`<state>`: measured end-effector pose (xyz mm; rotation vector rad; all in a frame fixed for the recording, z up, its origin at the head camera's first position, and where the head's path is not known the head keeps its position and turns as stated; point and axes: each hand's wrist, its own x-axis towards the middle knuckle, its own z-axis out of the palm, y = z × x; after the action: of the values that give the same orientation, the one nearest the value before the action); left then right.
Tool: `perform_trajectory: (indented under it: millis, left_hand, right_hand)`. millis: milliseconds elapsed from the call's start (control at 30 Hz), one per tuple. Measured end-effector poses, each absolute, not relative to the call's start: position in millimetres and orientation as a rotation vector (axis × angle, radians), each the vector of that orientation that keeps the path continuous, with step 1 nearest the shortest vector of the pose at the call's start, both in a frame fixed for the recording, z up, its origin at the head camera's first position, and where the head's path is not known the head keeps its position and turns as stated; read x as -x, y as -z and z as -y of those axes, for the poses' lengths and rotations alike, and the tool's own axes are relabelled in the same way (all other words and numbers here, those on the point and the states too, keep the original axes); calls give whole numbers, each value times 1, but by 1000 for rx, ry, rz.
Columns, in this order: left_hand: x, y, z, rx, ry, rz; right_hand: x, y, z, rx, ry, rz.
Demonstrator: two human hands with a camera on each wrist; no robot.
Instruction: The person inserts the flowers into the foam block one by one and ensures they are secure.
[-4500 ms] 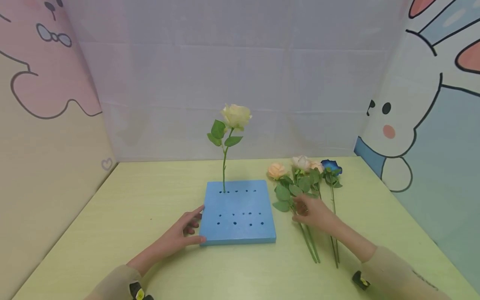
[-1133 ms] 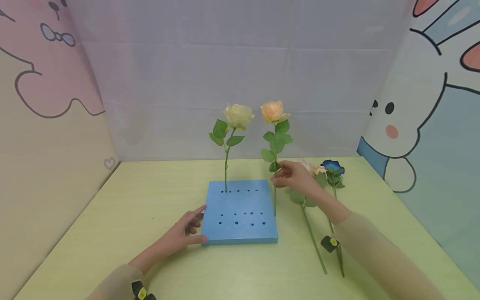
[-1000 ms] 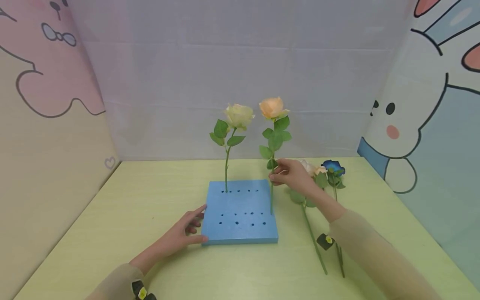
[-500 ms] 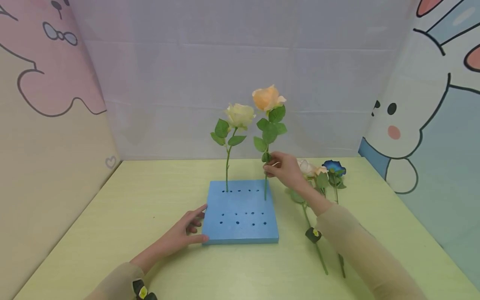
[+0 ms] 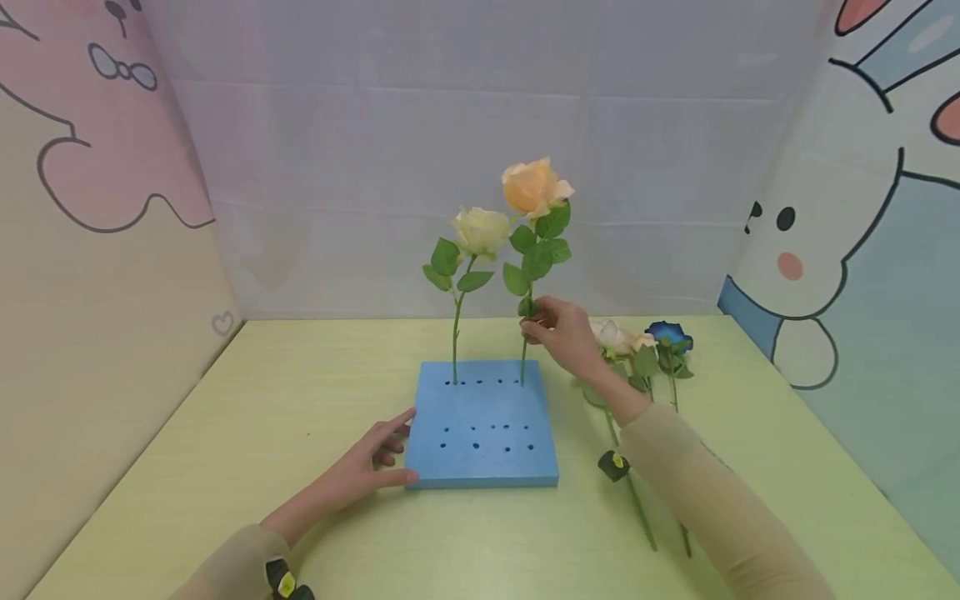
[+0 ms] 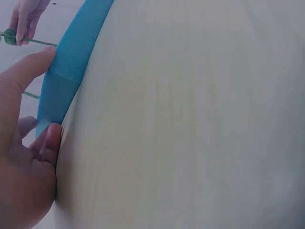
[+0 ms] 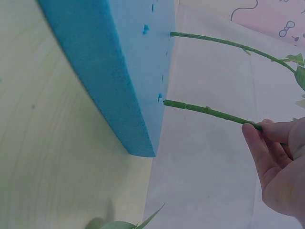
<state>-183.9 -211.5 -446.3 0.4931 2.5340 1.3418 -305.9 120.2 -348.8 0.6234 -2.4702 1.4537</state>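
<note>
My right hand (image 5: 558,333) pinches the stem of a peach rose (image 5: 535,188) between thumb and fingertips. The rose stands nearly upright over the back right of a blue foam board (image 5: 480,408) with rows of small holes. In the right wrist view its stem end (image 7: 174,103) is at the board's face beside a hole; whether it touches is hard to tell. A cream-white rose (image 5: 481,232) stands in a back-row hole farther left. My left hand (image 5: 375,457) rests against the board's left edge, thumb at the front corner and index finger higher up.
Right of the board lie a pale white rose (image 5: 611,336), another peach rose (image 5: 641,342) and a blue rose (image 5: 670,335), partly hidden by the right arm. They lie on the light yellow-green table (image 5: 300,367). A pale cloth (image 5: 337,167) hangs behind.
My right hand took the peach rose from the pile, raised it upright, and carried it left and back over the board to the back row. The left hand has stayed at the board's edge.
</note>
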Motion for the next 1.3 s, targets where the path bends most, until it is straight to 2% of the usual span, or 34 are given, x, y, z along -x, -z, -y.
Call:
perform_trajectory:
  millis: [833, 1300]
  left_hand:
    - [186, 452, 215, -571, -1371, -2521]
    - [185, 450, 214, -531, -1363, -2511]
  right_hand:
    - [312, 363, -114, -624, -1390, 2438]
    - [310, 365, -116, -619, -1390, 2470]
